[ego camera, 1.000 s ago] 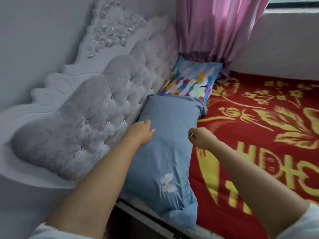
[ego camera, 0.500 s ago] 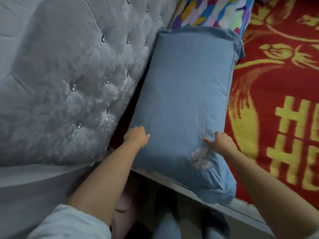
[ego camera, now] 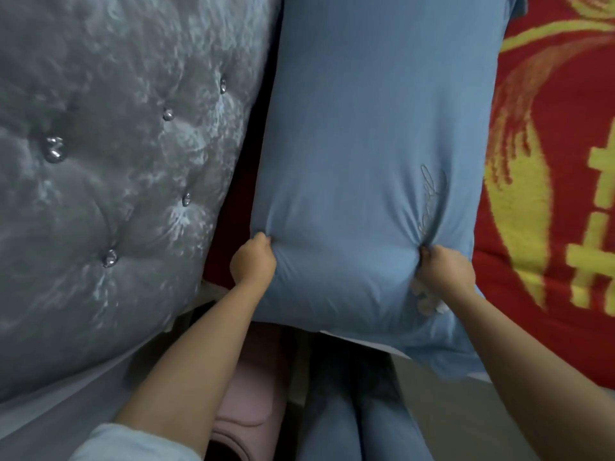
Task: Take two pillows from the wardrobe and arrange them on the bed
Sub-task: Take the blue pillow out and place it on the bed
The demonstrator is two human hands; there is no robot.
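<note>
A blue pillow [ego camera: 376, 154] lies lengthwise on the bed, between the grey tufted headboard [ego camera: 109, 168] and the red blanket [ego camera: 552, 194] with its yellow pattern; its near end overhangs the bed's edge. The left hand [ego camera: 253, 262] is clenched on the pillow's left side, the right hand [ego camera: 446, 269] on its right, each bunching the fabric into creases. Below the edge, a pink object [ego camera: 248, 394] sits on the floor.

The blue rectangular cloth pillow [ego camera: 376, 154] at centre frame looks matt and smooth, with fine stitched embroidery. The grey tufted velvet headboard [ego camera: 109, 168] on the left has a soft sheen and glossy crystal-like buttons. The red-and-yellow woven blanket [ego camera: 559, 161] on the right looks coarse and nappy.
</note>
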